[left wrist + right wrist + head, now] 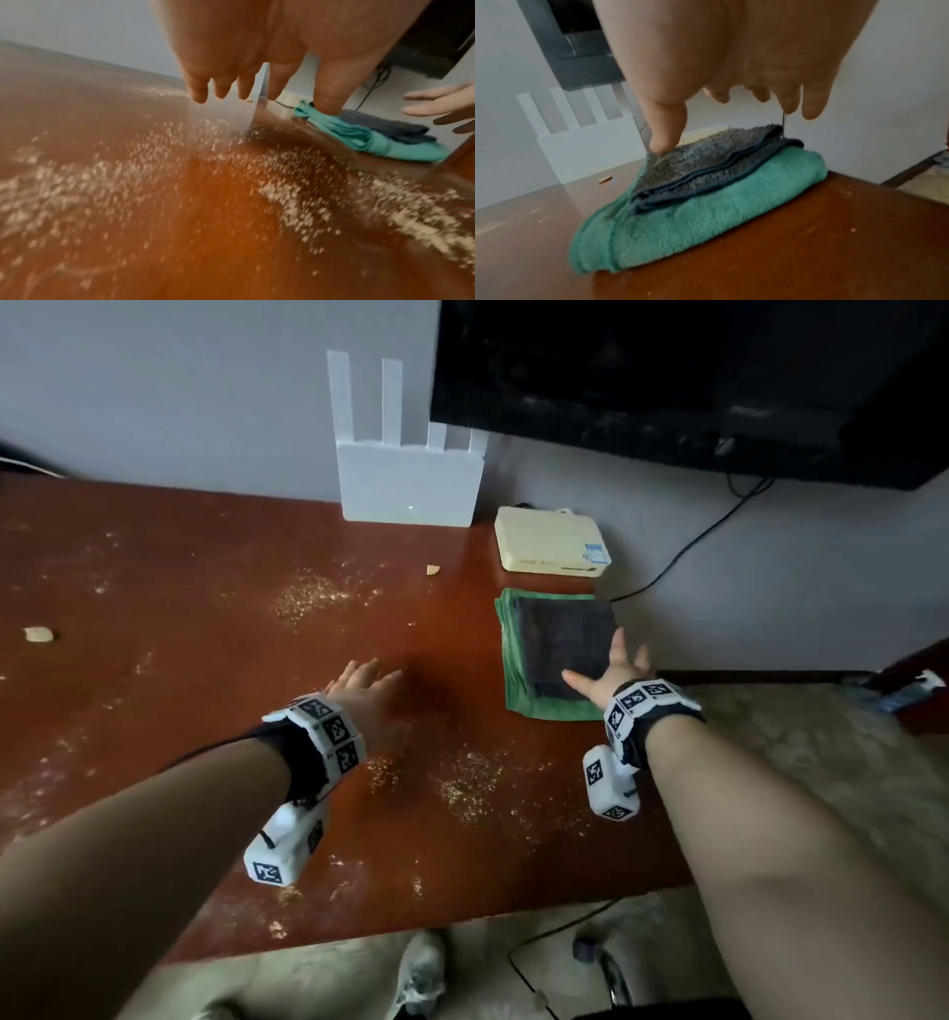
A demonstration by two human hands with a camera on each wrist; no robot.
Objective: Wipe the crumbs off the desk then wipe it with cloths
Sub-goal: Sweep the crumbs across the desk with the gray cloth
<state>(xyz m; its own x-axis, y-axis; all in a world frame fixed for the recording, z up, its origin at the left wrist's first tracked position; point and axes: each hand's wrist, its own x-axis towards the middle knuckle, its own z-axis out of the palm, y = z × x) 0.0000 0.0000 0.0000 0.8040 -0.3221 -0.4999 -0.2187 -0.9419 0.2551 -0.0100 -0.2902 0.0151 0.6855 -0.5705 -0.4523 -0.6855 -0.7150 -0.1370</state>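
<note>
Pale crumbs [464, 783] [295, 205] lie scattered over the red-brown desk [205, 557] [180, 233] [808, 253]. A folded dark grey cloth [562, 644] [706, 162] [380, 125] lies on a folded green cloth [544, 708] [706, 223] [372, 146] at the desk's right edge. My right hand [608, 667] [731, 105] is spread over the grey cloth, thumb tip touching its near corner. My left hand [367, 683] [244, 91] hovers open above the desk's middle, holding nothing.
A white router [411, 490] [588, 154] with upright antennas stands against the wall. Beside it sits a cream box [552, 541], and a dark screen [688, 377] hangs above. Two bigger biscuit bits [38, 635] [433, 569] lie on the desk. A black cable [688, 541] runs down the wall.
</note>
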